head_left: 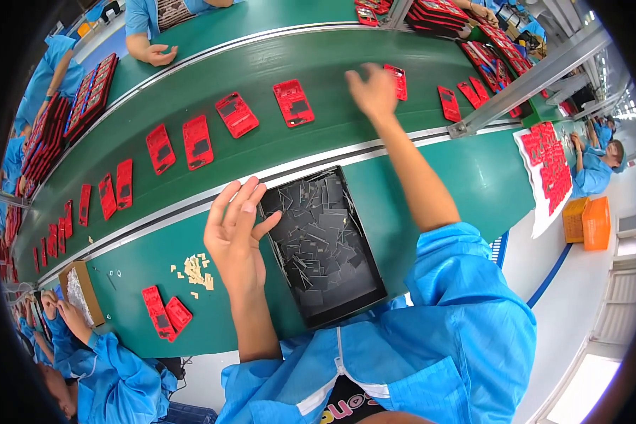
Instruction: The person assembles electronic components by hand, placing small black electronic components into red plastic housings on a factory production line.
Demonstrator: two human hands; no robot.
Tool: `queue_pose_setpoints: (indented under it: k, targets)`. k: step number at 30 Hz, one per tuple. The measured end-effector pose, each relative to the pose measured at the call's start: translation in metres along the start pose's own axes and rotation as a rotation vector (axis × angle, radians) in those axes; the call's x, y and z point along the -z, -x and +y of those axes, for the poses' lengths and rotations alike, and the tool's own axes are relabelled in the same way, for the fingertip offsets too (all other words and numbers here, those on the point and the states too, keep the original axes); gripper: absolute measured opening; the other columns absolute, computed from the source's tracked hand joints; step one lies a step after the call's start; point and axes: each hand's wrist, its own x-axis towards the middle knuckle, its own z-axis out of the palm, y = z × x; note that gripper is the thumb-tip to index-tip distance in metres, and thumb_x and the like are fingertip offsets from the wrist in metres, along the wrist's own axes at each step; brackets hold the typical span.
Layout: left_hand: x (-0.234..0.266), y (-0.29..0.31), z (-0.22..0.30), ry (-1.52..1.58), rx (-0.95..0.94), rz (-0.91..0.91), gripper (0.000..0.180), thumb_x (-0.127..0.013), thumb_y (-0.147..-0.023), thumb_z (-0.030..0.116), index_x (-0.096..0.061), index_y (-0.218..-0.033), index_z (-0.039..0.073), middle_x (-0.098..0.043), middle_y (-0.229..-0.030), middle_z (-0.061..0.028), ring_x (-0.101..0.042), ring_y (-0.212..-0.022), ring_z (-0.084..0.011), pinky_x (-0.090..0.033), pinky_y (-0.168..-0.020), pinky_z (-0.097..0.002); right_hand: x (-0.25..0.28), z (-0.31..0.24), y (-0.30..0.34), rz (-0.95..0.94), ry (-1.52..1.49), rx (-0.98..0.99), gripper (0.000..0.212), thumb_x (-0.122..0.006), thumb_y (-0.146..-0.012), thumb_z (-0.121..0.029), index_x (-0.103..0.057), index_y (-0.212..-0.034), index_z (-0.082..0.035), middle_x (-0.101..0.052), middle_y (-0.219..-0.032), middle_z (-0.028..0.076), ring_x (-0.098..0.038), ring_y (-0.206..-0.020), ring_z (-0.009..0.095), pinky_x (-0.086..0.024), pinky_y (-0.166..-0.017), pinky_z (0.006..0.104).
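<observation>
My left hand (239,237) is raised at the left edge of a black tray (357,291), its fingers stretched and its thumb apart; nothing shows in it. Inside the tray lie many thin dark-grey rectangular pieces (321,233), heaped loosely. Out over the green conveyor belt (261,67) reaches my right hand (374,90), slightly blurred, with its fingers apart. A red phone-like casing (397,82) lies just right of that hand; I cannot tell whether they touch. Left of it on the belt is another red casing (293,103) with a dark patch.
More red casings (198,143) line the belt. Two casings (168,316) and small cream pieces (198,272) lie left on my green bench. A metal post (537,74) slants at right, near a white sheet holding red parts (548,162). Co-workers in blue sit around; one hand (161,55) rests opposite.
</observation>
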Motion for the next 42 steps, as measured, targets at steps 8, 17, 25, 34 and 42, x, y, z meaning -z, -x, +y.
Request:
queue_pose_setpoints:
  k: [8,17,25,34,42]
  targets:
    - [0.003,0.002,-0.001,-0.044,-0.002,-0.034,0.036,-0.061,-0.102,0.013,-0.055,-0.131,-0.007,-0.066,-0.126,-0.0266,-0.069,-0.112,-0.0308,-0.067,-0.074,-0.038,0.037,0.017,0.006,-0.227,-0.028,0.067,0.077,-0.077,-0.081,-0.026,-0.045,-0.147,0.001,-0.07,-0.123,0.018,-0.069,-0.11,0.034,-0.056,-0.095,0.0434]
    - [0.018,-0.005,-0.003,-0.143,0.141,-0.129,0.033,-0.062,-0.103,0.016,-0.062,-0.122,-0.01,-0.074,-0.095,-0.0188,-0.076,-0.075,-0.0246,-0.058,-0.049,-0.0257,0.147,-0.131,0.116,-0.798,-0.718,0.918,0.074,-0.073,-0.079,-0.008,-0.047,-0.148,-0.006,-0.058,-0.14,0.017,-0.054,-0.128,0.037,-0.042,-0.11,0.0467]
    - [0.025,-0.013,0.003,0.142,-0.007,0.065,0.028,-0.053,-0.105,0.012,-0.049,-0.123,-0.008,-0.067,-0.119,-0.0311,-0.073,-0.104,-0.0405,-0.067,-0.075,-0.0449,0.123,-0.112,0.142,-0.639,-0.339,1.026,0.024,-0.08,-0.079,-0.011,-0.074,-0.102,-0.005,-0.061,-0.115,0.008,-0.06,-0.095,0.025,-0.047,-0.082,0.0396]
    - [0.016,-0.005,0.009,0.097,0.037,0.079,0.037,-0.044,-0.098,0.011,-0.048,-0.13,-0.008,-0.065,-0.123,-0.0335,-0.072,-0.105,-0.0394,-0.062,-0.083,-0.0471,0.158,-0.103,0.143,-0.215,-0.402,1.222,0.034,-0.083,-0.066,0.002,-0.077,-0.099,-0.004,-0.065,-0.075,0.003,-0.06,-0.063,0.019,-0.042,-0.067,0.0349]
    - [0.007,0.002,0.003,0.175,0.072,-0.099,0.029,-0.042,-0.104,0.011,-0.042,-0.131,0.0,-0.066,-0.121,-0.0294,-0.073,-0.099,-0.0292,-0.059,-0.088,-0.0385,0.156,-0.125,0.152,-0.338,-0.837,0.729,0.038,-0.093,-0.067,-0.003,-0.074,-0.099,0.005,-0.076,-0.09,0.015,-0.072,-0.075,0.025,-0.056,-0.066,0.0323]
